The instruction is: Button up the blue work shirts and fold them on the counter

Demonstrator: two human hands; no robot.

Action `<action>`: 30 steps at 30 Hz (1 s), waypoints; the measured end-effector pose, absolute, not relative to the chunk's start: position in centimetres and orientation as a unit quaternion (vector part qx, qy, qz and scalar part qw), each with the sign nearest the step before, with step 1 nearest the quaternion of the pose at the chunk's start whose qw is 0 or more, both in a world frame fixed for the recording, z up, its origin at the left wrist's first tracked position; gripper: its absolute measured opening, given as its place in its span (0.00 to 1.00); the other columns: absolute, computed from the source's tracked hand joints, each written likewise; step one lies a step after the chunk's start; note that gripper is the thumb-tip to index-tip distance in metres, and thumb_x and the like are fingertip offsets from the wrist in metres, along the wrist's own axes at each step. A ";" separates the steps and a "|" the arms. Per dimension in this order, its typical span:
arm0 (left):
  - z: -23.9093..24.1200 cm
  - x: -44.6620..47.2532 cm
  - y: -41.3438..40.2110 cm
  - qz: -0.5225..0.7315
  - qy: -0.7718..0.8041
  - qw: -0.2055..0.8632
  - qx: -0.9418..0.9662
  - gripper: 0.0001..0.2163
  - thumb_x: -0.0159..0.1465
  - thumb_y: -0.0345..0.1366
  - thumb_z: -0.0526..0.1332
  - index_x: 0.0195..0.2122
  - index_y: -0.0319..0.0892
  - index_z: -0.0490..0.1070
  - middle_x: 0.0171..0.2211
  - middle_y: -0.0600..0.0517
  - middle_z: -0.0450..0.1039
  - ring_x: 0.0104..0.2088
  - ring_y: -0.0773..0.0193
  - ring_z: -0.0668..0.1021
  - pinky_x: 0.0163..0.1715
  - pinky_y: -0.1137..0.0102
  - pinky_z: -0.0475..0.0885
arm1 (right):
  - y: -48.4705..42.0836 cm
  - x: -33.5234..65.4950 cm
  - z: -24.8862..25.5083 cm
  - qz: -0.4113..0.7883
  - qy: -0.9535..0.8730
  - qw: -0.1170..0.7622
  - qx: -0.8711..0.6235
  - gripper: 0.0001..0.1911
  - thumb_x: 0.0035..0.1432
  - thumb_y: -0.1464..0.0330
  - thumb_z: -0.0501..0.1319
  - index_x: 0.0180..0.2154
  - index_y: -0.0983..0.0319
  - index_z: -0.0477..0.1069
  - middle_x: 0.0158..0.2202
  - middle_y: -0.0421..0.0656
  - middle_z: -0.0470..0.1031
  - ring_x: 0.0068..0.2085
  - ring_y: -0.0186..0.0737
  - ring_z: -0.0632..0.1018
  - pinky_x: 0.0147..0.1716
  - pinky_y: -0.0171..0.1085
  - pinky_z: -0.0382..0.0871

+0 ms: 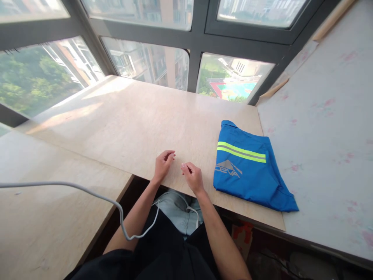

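Observation:
My left hand rests at the near edge of the beige stone-look counter, its fingers loosely curled in, with nothing showing in them. A short gap to the right lies my right hand, curled the same way, thumb against the fingers and no object visible. Right of it is a folded blue garment with a yellow-and-grey reflective stripe and a grey printed logo with letters. Neither hand touches the garment. Its lower right corner sticks out past the counter's side toward the wall.
A white cable runs in from the left and loops over my left forearm. Dark-framed windows stand behind the counter. A floral-papered wall borders the right side. Another counter section extends at the left.

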State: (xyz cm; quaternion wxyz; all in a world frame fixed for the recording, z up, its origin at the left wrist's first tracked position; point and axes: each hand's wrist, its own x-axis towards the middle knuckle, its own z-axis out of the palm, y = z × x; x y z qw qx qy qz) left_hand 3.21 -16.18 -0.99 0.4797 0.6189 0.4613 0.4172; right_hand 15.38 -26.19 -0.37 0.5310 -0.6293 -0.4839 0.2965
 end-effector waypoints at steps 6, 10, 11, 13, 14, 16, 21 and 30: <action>-1.2 3.3 -16.3 0.428 0.453 0.493 0.607 0.11 0.61 0.40 0.59 0.39 0.40 0.75 0.34 0.48 0.79 0.35 0.61 0.81 0.36 0.66 0.77 | -26.3 15.4 -0.3 0.301 -0.482 0.521 -0.637 0.20 0.65 0.56 0.54 0.26 0.61 0.70 0.21 0.39 0.71 0.25 0.34 0.71 0.28 0.33 0.62; -1.0 3.2 -16.3 0.425 0.450 0.497 0.608 0.11 0.61 0.40 0.59 0.40 0.40 0.75 0.34 0.48 0.79 0.34 0.62 0.80 0.37 0.66 0.77 | -26.3 15.4 -0.3 0.290 -0.486 0.518 -0.641 0.20 0.65 0.57 0.54 0.25 0.60 0.69 0.22 0.39 0.71 0.26 0.34 0.71 0.29 0.33 0.63; -1.0 3.2 -16.3 0.425 0.449 0.498 0.609 0.12 0.61 0.40 0.59 0.40 0.40 0.75 0.34 0.48 0.79 0.33 0.62 0.80 0.37 0.66 0.77 | -26.3 15.4 -0.3 0.288 -0.487 0.516 -0.643 0.20 0.65 0.57 0.54 0.25 0.60 0.69 0.22 0.39 0.71 0.26 0.34 0.71 0.29 0.33 0.63; -1.0 3.2 -16.3 0.424 0.448 0.498 0.609 0.12 0.62 0.41 0.59 0.40 0.40 0.75 0.35 0.48 0.79 0.33 0.62 0.80 0.37 0.66 0.77 | -26.3 15.4 -0.3 0.286 -0.489 0.510 -0.647 0.20 0.65 0.57 0.54 0.26 0.61 0.70 0.22 0.39 0.71 0.26 0.34 0.71 0.29 0.33 0.63; -1.0 3.1 -16.3 0.423 0.448 0.499 0.609 0.12 0.62 0.41 0.59 0.40 0.40 0.75 0.35 0.48 0.79 0.33 0.62 0.80 0.37 0.66 0.77 | -26.3 15.4 -0.3 0.286 -0.489 0.508 -0.649 0.20 0.65 0.57 0.54 0.26 0.61 0.70 0.22 0.39 0.71 0.26 0.34 0.71 0.29 0.33 0.63; -0.9 3.1 -16.3 0.420 0.449 0.499 0.611 0.12 0.61 0.41 0.59 0.41 0.39 0.75 0.35 0.48 0.79 0.33 0.62 0.80 0.38 0.66 0.76 | -26.3 15.4 -0.3 0.288 -0.491 0.504 -0.649 0.20 0.66 0.57 0.53 0.27 0.61 0.71 0.23 0.39 0.71 0.26 0.34 0.71 0.29 0.33 0.63; -0.6 2.7 -16.5 0.412 0.456 0.501 0.609 0.13 0.62 0.42 0.59 0.41 0.40 0.75 0.35 0.48 0.79 0.33 0.62 0.80 0.38 0.67 0.76 | -26.1 15.4 -0.1 0.303 -0.477 0.511 -0.648 0.20 0.65 0.56 0.54 0.26 0.60 0.70 0.23 0.39 0.72 0.26 0.34 0.73 0.30 0.33 0.65; 0.3 1.6 -16.4 0.431 0.455 0.570 0.532 0.13 0.56 0.42 0.65 0.38 0.39 0.76 0.33 0.50 0.78 0.30 0.66 0.78 0.33 0.69 0.75 | -30.3 18.7 2.9 0.289 -0.436 0.565 -0.638 0.20 0.65 0.56 0.55 0.26 0.61 0.72 0.23 0.41 0.73 0.26 0.34 0.73 0.28 0.34 0.68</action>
